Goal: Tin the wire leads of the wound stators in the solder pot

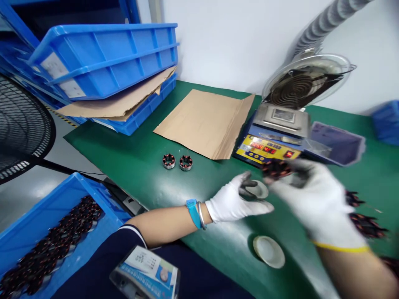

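Right hand (314, 199), white glove, is up over the desk (140, 166) w/ its fingers (291, 166) closed round a wound stator (276, 168). That's a dark core w/ copper coils, held in the air just in front of the heater unit (271, 141) w/ the lit display. It's motion-blurred, so can't tell exactly which fingers carry it.

Left hand (237, 203) is low on the desk, fingers (247, 185) half curled at the rim of a small white dish (260, 190). Touching it afaict, but can't tell if they actually grip it. The stator is right above and beside that dish.

Imo to do this bit well:
- Pinch the stator by its outer rim, not the windings, and hold it level.
- Steady the dish w/ the left so it doesn't skate on the mat.
- Mind the heater right behind the knuckles.

Other stuff: two more stators (168, 160) sit left, near the cardboard (205, 122). There's a second dish (268, 251) closer to the body and a blue bin (106, 220) of stators bottom left. A few loose ones (364, 224) are off to the right.
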`<control>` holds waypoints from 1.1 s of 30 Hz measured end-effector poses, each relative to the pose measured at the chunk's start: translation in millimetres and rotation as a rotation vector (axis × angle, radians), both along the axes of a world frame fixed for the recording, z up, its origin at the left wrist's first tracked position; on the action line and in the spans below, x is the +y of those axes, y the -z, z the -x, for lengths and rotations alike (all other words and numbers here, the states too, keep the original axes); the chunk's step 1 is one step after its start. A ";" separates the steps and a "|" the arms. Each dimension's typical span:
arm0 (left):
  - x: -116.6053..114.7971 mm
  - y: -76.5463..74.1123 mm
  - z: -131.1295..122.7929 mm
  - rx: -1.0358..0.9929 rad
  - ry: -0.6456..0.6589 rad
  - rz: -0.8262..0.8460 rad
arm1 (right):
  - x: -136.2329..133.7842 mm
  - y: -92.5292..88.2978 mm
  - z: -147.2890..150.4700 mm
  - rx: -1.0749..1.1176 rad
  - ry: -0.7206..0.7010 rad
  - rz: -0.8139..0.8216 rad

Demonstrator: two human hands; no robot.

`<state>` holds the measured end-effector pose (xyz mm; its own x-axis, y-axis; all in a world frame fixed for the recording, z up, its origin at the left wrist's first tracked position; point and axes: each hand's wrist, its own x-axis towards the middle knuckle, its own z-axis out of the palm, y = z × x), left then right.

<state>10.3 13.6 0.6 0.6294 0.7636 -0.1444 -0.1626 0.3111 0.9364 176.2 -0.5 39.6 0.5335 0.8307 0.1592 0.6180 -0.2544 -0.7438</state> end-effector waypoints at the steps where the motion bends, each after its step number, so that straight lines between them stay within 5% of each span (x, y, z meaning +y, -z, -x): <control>1: -2.1 0.9 -1.6 -0.048 -0.030 0.024 | -13.4 11.0 16.0 -0.006 -0.016 0.001; 6: -4.4 -4.0 4.0 0.082 -0.204 -0.032 | -45.6 31.7 45.1 -0.104 -0.130 -0.053; 10: 13.6 -12.7 28.5 0.581 -0.224 -0.534 | -64.0 25.6 -3.4 -0.432 -0.082 -0.051; 13: 28.5 -11.5 48.7 1.088 -0.329 -0.915 | -75.6 31.5 -47.9 -0.644 0.082 0.166; 17: 38.4 -7.0 66.2 1.483 -0.424 -1.053 | -74.2 52.0 -78.6 -0.741 0.012 0.247; 21: 31.1 -14.9 73.6 1.490 -0.505 -1.071 | -66.1 62.9 -85.5 -0.722 -0.038 0.093; 24: 11.7 -27.6 66.9 1.122 -0.617 -1.083 | -69.3 57.6 -79.3 -0.655 -0.051 0.005; 27: -6.6 -39.2 43.4 0.601 -0.421 -0.761 | -78.8 43.5 -50.3 -0.515 -0.177 -0.088; 31: -8.5 -40.8 4.1 0.216 0.199 0.212 | -81.3 22.6 2.2 -0.385 -0.426 -0.295; 33: -4.5 -35.6 -6.6 0.147 0.183 0.469 | -75.7 15.4 16.0 -0.459 -0.474 -0.446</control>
